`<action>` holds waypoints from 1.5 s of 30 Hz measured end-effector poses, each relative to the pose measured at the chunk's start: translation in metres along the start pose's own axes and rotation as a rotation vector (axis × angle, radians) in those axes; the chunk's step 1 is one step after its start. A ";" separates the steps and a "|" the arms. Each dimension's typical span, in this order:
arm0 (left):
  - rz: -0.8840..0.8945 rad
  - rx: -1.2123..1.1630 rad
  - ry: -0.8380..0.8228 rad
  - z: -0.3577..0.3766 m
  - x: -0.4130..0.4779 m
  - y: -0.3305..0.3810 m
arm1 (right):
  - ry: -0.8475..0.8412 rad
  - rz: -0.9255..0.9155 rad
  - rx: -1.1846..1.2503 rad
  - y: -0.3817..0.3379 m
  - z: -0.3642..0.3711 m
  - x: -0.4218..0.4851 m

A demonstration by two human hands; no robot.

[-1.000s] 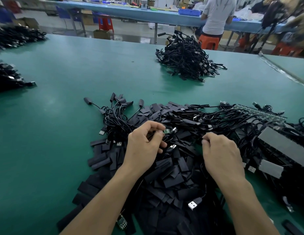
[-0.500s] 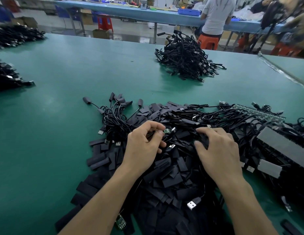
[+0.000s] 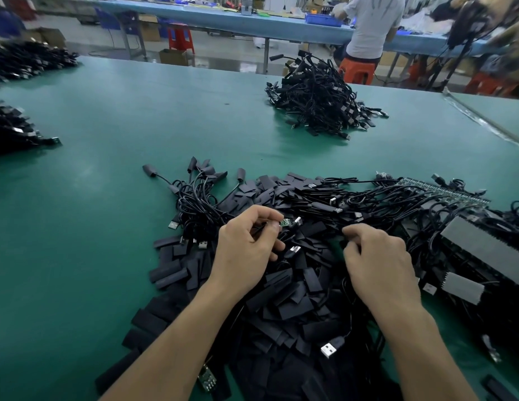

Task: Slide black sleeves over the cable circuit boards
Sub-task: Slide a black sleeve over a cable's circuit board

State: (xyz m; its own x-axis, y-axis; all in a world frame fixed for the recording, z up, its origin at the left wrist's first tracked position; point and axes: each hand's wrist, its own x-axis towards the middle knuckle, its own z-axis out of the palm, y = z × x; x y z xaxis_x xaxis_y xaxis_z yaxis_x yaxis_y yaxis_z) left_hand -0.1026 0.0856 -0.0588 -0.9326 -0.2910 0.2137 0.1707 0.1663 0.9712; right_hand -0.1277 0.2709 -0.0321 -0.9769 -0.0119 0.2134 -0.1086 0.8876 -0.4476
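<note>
My left hand [image 3: 246, 250] pinches a cable end with a small green circuit board [image 3: 286, 222] sticking out to the right of thumb and forefinger. My right hand [image 3: 378, 261] lies a little to the right, fingers curled down into the heap of flat black sleeves [image 3: 284, 302]; what they hold is hidden. The sleeves lie mixed with black USB cables [image 3: 200, 204] in front of me on the green table [image 3: 107, 198].
A pile of black cables [image 3: 319, 96] sits at the table's far side. More dark piles [image 3: 12, 131] lie at the left edge. Strips of boards [image 3: 443, 191] and grey trays [image 3: 484, 247] lie at the right. A person [image 3: 371, 27] sits at a blue bench behind.
My right hand opened over the sleeves half a second ago and has now curled its fingers down into the heap. My left hand has kept the board in place.
</note>
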 end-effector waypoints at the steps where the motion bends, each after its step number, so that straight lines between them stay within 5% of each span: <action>1: -0.001 0.001 0.000 0.000 0.000 0.000 | 0.014 -0.022 0.020 0.001 0.001 0.001; 16: 0.001 0.011 -0.031 0.000 -0.001 0.001 | 0.166 -0.283 0.283 0.001 0.011 0.006; 22: 0.009 0.015 -0.024 0.000 0.000 -0.001 | 0.048 -0.135 0.026 0.009 0.013 0.005; 28: 0.021 0.022 -0.024 0.002 0.000 -0.002 | -0.193 -0.200 -0.172 0.007 0.020 0.005; 37: 0.029 0.025 -0.046 0.000 -0.001 -0.001 | 0.097 -0.283 0.193 0.009 0.018 0.008; 45: 0.072 -0.036 -0.128 -0.002 -0.002 0.000 | -0.050 -0.509 0.462 -0.002 0.018 0.004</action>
State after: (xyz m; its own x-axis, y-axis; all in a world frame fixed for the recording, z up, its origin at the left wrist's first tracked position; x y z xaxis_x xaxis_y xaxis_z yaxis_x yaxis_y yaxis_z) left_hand -0.1000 0.0845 -0.0593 -0.9500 -0.1569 0.2699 0.2476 0.1479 0.9575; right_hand -0.1343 0.2607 -0.0458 -0.7898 -0.4064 0.4595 -0.6124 0.4790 -0.6289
